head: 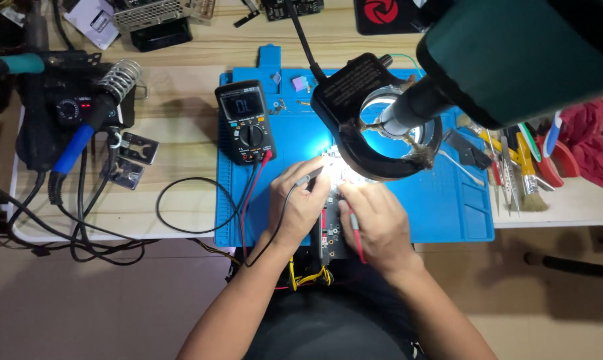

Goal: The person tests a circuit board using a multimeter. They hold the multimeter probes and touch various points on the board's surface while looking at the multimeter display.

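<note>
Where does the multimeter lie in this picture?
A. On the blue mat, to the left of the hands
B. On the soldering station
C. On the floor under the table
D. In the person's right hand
A: the multimeter lies on the blue mat, up and left of the left hand and right hand, its two leads running towards them.

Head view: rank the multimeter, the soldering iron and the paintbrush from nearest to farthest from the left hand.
From the left hand:
1. Multimeter, just above it on the blue mat.
2. Soldering iron, far left in its stand.
3. Paintbrush, far right among the tools.
</note>
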